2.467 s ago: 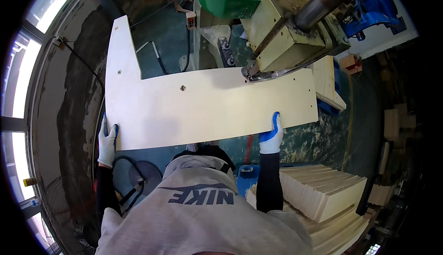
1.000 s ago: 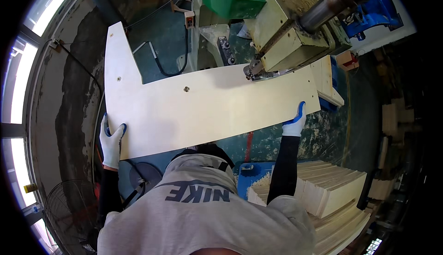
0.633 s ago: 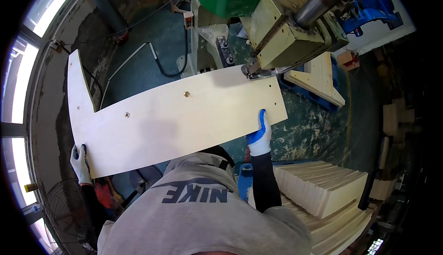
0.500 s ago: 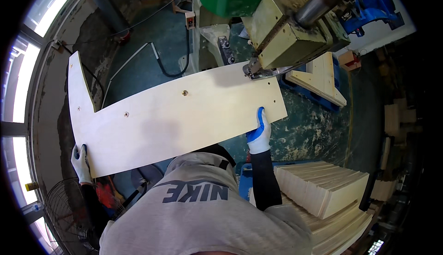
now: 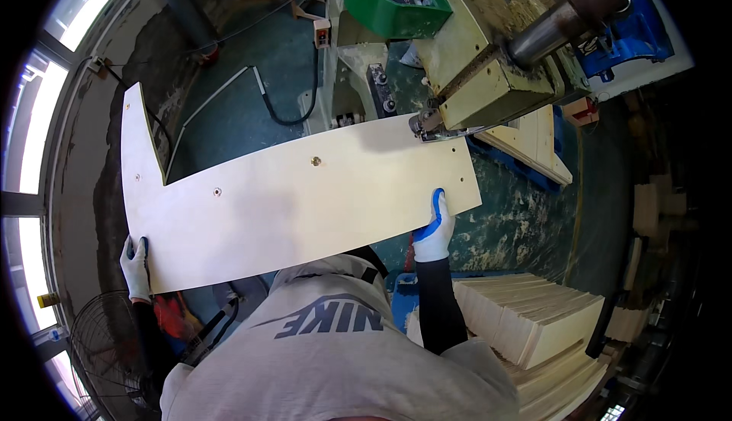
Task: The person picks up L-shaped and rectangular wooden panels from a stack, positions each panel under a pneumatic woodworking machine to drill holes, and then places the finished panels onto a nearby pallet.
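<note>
Workshop clutter around the machine

Green bin (image 5: 389, 9) up top beside a blue machine part (image 5: 640, 24), stack of cut wood sheets (image 5: 534, 322) lower right, a floor fan (image 5: 99, 345) lower left, and a black cable (image 5: 290, 108) snaking over the teal floor (image 5: 244, 101).

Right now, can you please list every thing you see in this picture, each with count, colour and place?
plywood panel: one, pale wood, L-shaped, across the middle, held level under the machine head
drilling machine: one, cream-yellow body with a grey cylinder, upper right, its head over the panel's far right edge
green bin: one, green, top centre
stack of cut boards: one stack, pale wood, lower right
fan: one, dark wire guard, lower left on the floor
cable: one, black, on the green floor, upper centre
left hand: white glove, grips the panel's near left corner
right hand: white and blue glove, grips the panel's near right edge
</note>
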### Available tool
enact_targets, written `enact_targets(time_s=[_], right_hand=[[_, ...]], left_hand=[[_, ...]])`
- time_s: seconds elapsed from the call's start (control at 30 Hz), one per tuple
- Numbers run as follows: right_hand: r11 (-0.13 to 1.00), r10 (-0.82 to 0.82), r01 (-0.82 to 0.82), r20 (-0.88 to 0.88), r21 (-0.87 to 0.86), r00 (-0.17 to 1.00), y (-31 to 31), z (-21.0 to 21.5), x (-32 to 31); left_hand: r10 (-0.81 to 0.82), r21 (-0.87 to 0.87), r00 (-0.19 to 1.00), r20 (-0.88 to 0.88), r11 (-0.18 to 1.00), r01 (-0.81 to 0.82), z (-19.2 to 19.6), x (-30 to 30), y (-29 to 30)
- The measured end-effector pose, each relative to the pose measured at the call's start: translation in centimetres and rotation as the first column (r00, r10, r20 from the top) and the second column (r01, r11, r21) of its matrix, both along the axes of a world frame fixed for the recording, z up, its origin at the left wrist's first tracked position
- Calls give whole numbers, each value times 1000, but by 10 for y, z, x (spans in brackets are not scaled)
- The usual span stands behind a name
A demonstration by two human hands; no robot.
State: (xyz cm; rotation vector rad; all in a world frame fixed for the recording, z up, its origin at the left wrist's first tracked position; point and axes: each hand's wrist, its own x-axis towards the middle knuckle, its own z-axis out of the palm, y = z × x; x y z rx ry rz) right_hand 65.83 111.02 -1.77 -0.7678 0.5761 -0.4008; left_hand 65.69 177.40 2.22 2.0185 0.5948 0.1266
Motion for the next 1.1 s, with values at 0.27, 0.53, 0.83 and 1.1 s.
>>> enact_targets(time_s=[0.27, 0.53, 0.83, 1.1], right_hand=[[1000, 13, -14, -37, -21, 999, -9, -12, -1], [997, -69, 68, -39, -26, 997, 3, -12, -2], [994, -106, 105, -10, -24, 994, 8, -16, 1], [997, 57, -56, -6, 59, 998, -10, -3, -1]], left_hand=[[15, -118, 998, -65, 993, -22, -17, -15, 2], [15, -5, 999, -45, 1000, -15, -7, 11, -1], [25, 21, 999, 39, 999, -26, 19, 27, -24], [90, -31, 994, 57, 996, -89, 6, 9, -16]])
